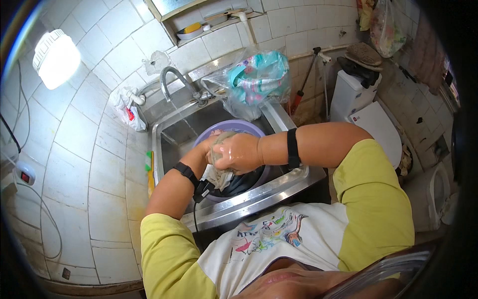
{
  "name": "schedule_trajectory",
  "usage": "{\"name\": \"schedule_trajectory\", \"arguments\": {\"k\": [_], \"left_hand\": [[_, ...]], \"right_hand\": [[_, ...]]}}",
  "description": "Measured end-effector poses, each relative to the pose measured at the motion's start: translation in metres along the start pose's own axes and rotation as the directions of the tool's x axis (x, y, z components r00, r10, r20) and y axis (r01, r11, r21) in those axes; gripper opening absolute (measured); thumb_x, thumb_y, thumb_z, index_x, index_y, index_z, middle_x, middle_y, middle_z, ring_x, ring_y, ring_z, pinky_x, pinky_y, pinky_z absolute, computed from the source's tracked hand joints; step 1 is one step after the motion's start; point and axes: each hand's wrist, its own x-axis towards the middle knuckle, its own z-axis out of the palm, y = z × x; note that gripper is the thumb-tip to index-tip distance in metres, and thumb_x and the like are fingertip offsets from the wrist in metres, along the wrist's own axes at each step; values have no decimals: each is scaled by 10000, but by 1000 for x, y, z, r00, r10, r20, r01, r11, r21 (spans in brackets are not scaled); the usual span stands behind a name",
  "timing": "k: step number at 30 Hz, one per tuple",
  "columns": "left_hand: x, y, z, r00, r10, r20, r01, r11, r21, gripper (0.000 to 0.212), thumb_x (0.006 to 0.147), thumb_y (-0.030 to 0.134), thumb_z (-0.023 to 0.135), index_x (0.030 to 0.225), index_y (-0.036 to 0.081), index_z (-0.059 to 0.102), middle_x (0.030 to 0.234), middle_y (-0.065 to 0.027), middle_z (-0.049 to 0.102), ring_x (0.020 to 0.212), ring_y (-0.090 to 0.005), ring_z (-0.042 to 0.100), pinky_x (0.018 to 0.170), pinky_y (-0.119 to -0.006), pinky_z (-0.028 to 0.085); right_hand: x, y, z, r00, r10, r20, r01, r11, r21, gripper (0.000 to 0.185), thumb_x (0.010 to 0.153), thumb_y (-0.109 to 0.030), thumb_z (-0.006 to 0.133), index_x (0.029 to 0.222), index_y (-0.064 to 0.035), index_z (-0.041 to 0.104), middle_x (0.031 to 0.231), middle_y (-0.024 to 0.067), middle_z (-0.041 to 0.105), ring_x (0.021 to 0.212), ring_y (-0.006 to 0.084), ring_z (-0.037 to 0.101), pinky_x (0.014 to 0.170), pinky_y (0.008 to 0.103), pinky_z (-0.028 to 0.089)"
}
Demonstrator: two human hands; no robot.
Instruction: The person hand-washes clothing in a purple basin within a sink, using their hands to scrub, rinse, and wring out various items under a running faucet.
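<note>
Over a purple plastic basin, my right hand is closed around a wet greyish cloth. Close against it, my left hand also grips the cloth, its fingers mostly hidden behind the right hand. The basin stands in a stainless steel sink. Inside it lie a cream cloth and a dark cloth, with some pinkish cloth at the far side. Water runs in a thin stream from the curved metal faucet into the sink, left of the basin.
A clear plastic bag with a turquoise patterned item rests on the sink's back right corner. A brush with green bristles stands along the left edge. A white plastic bag hangs by the wall. The toilet is at right.
</note>
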Motion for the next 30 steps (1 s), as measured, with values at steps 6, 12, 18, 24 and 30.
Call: {"name": "schedule_trajectory", "arguments": {"k": [6,12,18,24,30], "left_hand": [[12,-10,5,986,-138,-98,149,983,109,261,917,241,464,1054,56,586,1028,-136,633,904,-271,637,770,-436,541],[5,-1,62,970,-74,-232,87,995,46,256,913,245,471,1030,56,598,1018,-128,639,898,-273,638,788,-449,528],[50,27,74,927,348,-139,-373,893,-251,457,964,404,344,1257,78,475,1245,-140,522,1124,-278,530,940,-446,447],[68,54,123,848,425,-316,-433,900,47,814,808,655,478,1399,136,266,1421,-155,307,1316,-369,252,1025,-621,169],[114,25,118,770,389,-506,-299,920,254,1066,666,584,718,1450,246,81,1480,-139,213,1345,-353,192,1005,-627,154]], "right_hand": [[-16,2,7,999,-44,4,43,990,134,301,593,-207,730,840,-180,561,905,83,518,734,299,598,594,410,495],[-46,15,1,984,99,151,-118,986,120,317,611,-226,726,875,-150,568,923,108,506,793,307,588,616,412,488],[-99,87,-16,746,645,-168,-538,732,418,538,671,-199,751,1124,-17,526,1082,118,531,978,256,554,859,334,434],[-145,126,-52,269,945,186,-532,-15,847,792,731,-308,722,1356,-14,333,1202,175,511,1064,253,522,880,360,436],[-183,148,-17,113,905,410,-702,-219,677,921,757,-477,681,1416,-52,198,1377,197,347,1263,282,360,993,388,342]]}}
